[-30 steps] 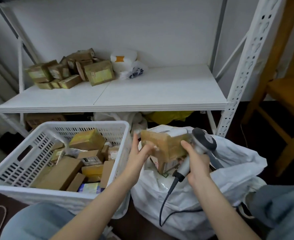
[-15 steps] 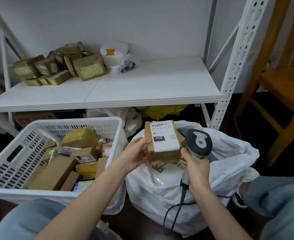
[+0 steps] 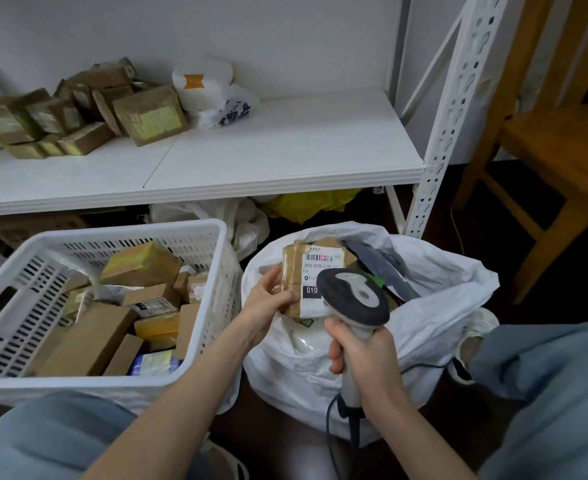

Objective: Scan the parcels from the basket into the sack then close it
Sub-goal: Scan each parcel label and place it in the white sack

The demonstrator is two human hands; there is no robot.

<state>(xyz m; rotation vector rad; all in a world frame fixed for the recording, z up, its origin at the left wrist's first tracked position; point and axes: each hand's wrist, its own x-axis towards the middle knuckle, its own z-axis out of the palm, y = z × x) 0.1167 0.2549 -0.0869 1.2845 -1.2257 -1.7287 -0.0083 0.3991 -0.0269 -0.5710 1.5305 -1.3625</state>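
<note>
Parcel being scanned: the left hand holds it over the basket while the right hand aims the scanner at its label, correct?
No. The head view shows the left hand holding the parcel over the open white sack, not the basket, which stands beside it. The rest holds: the right hand aims the scanner at its label.

soft, even indoor light fell across the scene, brightest on the white shelf (image 3: 285, 147) and wall (image 3: 285, 36), dim in the space beneath it. shadows were faint and blurred. a red scan glow marked the label (image 3: 323, 268) of the parcel (image 3: 294, 271). the rack upright (image 3: 458, 98) bowed with wide-angle distortion. the shelf's boxes (image 3: 147, 114) looked slightly soft; the scanner (image 3: 354, 299) was sharp.
</note>
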